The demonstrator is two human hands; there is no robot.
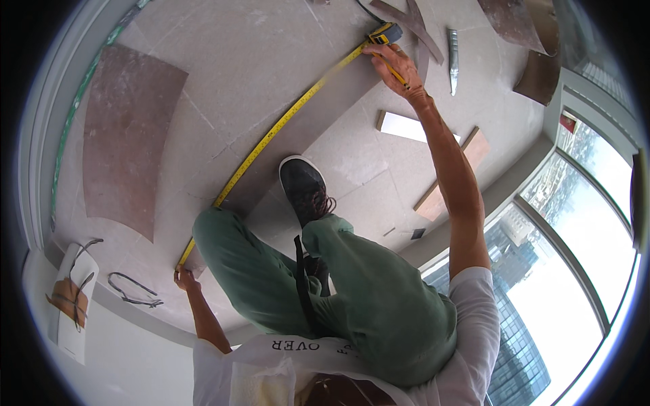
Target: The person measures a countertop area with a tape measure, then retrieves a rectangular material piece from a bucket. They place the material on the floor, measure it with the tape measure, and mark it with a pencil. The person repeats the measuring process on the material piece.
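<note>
A yellow tape measure blade (284, 120) stretches diagonally along a long grey-brown plank (342, 101) on the floor. Its near end is pinched by my left hand (185, 279), down beyond my knee at the lower left. At the far end, the black and yellow tape measure case (386, 33) lies just past the fingertips of my right hand (398, 68). Those fingers are closed round a yellow pencil (395, 73), its tip hidden, and they rest by the blade. My bent knee covers part of the blade.
A utility knife (453, 62) lies right of my right hand. Beyond it are brown curved offcuts (535, 78). A white strip (406, 126) and a wooden strip (433, 196) sit near the window (575, 223). A brown sheet (128, 135) lies left; cables (135, 289) are by the wall.
</note>
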